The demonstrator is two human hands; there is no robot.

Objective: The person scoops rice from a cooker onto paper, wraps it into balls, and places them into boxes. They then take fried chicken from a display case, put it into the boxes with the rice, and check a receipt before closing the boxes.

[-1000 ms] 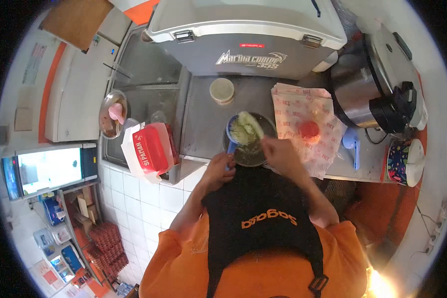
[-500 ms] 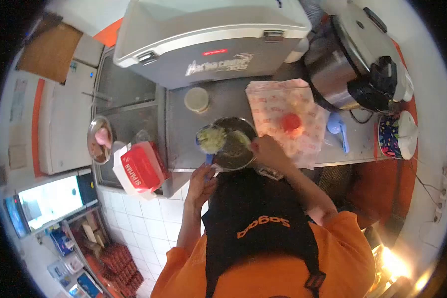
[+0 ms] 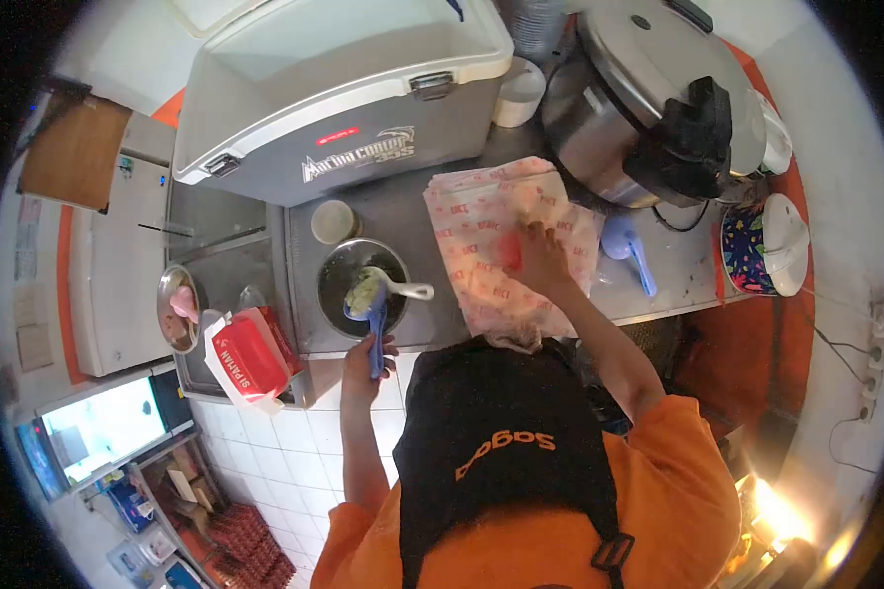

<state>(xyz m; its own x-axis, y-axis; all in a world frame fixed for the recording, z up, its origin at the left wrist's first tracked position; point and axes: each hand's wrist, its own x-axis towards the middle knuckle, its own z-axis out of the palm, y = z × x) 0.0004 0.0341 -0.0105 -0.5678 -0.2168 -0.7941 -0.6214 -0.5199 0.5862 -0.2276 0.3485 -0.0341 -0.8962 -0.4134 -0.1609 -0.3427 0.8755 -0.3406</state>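
My left hand (image 3: 365, 355) is closed around the handle of a blue scoop (image 3: 377, 344). The scoop's head, full of pale green food (image 3: 363, 294), is over a metal bowl (image 3: 404, 270) with dark contents. A white spoon (image 3: 410, 291) lies across the scoop head, its handle pointing right over the bowl rim, with no hand on it. Over the printed wrapping paper (image 3: 469, 221), my right hand (image 3: 545, 257) reaches out with its fingers apart. A small red object (image 3: 510, 251) sits on the paper right beside those fingers, blurred.
Behind the bowl stand a round tub (image 3: 335, 223) and a large cooler (image 3: 363, 147). A rice cooker (image 3: 599, 118), a second blue scoop (image 3: 631, 250) and a patterned pot (image 3: 751, 250) are to the right. Left are a red box (image 3: 250, 355) and a metal plate (image 3: 189, 334).
My right hand has let go of the white spoon and moved right onto the paper, beside the red object. The left hand keeps the blue scoop over the bowl. The view has shifted.
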